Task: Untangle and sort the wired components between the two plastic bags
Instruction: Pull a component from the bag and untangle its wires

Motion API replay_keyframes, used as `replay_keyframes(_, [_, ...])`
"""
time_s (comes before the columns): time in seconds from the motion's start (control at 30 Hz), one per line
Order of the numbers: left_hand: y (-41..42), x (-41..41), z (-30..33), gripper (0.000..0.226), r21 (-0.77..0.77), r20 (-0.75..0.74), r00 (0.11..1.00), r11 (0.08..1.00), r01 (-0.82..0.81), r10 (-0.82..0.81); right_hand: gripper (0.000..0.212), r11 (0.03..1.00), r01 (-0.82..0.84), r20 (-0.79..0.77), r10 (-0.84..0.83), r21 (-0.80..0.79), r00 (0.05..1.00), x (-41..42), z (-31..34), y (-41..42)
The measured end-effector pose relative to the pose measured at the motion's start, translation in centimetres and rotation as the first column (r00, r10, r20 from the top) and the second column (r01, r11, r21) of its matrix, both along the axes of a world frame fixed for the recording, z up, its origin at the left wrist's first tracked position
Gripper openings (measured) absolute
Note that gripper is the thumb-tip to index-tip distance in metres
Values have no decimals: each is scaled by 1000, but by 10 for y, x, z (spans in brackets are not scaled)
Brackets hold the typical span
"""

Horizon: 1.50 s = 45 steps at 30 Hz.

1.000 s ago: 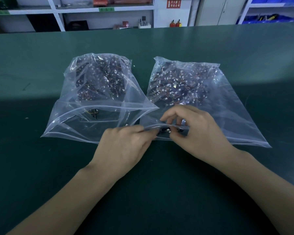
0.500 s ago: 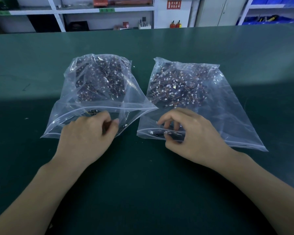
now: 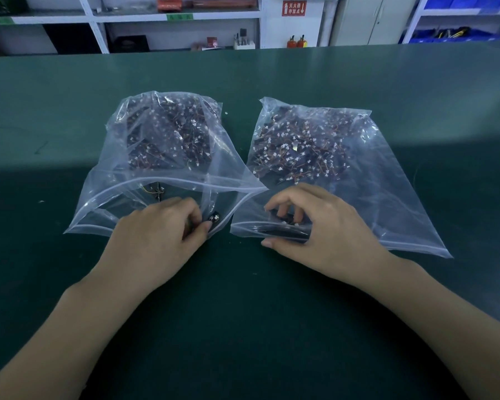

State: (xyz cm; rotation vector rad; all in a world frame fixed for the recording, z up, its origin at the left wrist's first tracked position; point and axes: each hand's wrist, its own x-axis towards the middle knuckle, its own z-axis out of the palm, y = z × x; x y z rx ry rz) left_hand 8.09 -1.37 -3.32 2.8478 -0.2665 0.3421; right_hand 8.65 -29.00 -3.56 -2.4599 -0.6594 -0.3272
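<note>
Two clear zip bags lie side by side on the green table, each with a heap of dark wired components with white plugs at its far end. My left hand [image 3: 159, 235] is at the right corner of the left bag's [image 3: 104, 197] open mouth. Its curled finger and thumb pinch a small black wired component [image 3: 214, 217]. My right hand [image 3: 318, 226] reaches its curled fingers into the mouth of the right bag [image 3: 401, 197]. They close on a few dark components [image 3: 286, 221], and the thumb lies outside at the bag's lip.
The green table [image 3: 243, 313] stretches wide on all sides of the bags. A loose component with a yellow wire [image 3: 153, 190] lies inside the left bag near its mouth. White shelves [image 3: 176, 15] and blue bins [image 3: 451, 33] stand beyond the far edge.
One second ago both hands were together at the right bag's mouth. My left hand then moved over to the left bag and now sits at its right corner. My right hand stayed.
</note>
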Motion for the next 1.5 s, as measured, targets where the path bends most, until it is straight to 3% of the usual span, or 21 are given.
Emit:
replay_keyframes(0.2, [-5,-2,-1,19,-21,40,999,1000,19,-18,46,999,0,10,-1,36,1000,0,0,1])
replay_keyframes(0.37, [-11,-8,5,16,-96,266,953,980,177,-146,28,986,-12,37,6,167,999,0,0,3])
replay_keyframes(0.43, [-17,-11,6,18,-92,351,911,960,266,-218,23,970,-30,8,28,240,1000,0,2,3])
replay_keyframes(0.57, [-29,-15,3,13,-104,471,827,912,397,-306,42,920,-51,-172,127,389,977,-2,1,6])
replay_keyframes(0.7, [-34,-15,1,11,-134,470,807,875,466,-358,47,878,-86,-205,203,470,957,-6,2,12])
replay_keyframes(0.97, [-34,-17,0,6,-234,449,837,862,450,-314,8,839,-147,-153,263,525,953,-7,4,10])
replay_keyframes(1.17, [-36,-18,0,14,-273,397,887,893,358,-234,6,845,-133,-119,226,519,967,-5,3,10])
replay_keyframes(1.5, [-37,-20,2,12,-330,365,897,867,374,-249,4,868,-173,-30,211,465,977,-3,3,10])
